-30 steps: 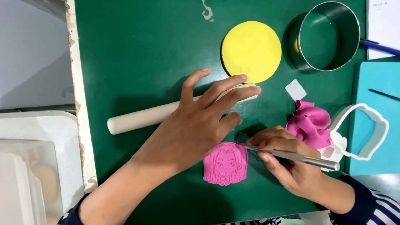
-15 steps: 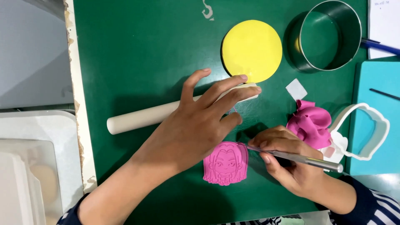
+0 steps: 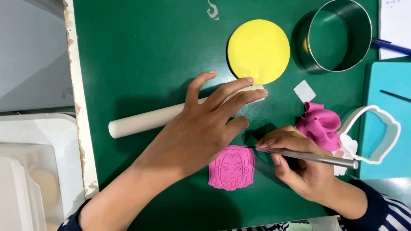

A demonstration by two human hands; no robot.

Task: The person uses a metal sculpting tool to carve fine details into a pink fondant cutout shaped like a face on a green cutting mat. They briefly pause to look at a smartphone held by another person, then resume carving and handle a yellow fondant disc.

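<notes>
Shiny metal ring (image 3: 339, 36), matt green mat (image 3: 145, 55), soft smooth pink clay cutout (image 3: 231, 167).

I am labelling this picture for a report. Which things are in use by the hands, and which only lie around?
In use:
- right hand holding the metal tool
- pink cut-out figure
- left hand over the white rolling pin

Lying about:
- yellow disc
- metal ring
- pink lump
- white cutter
</notes>
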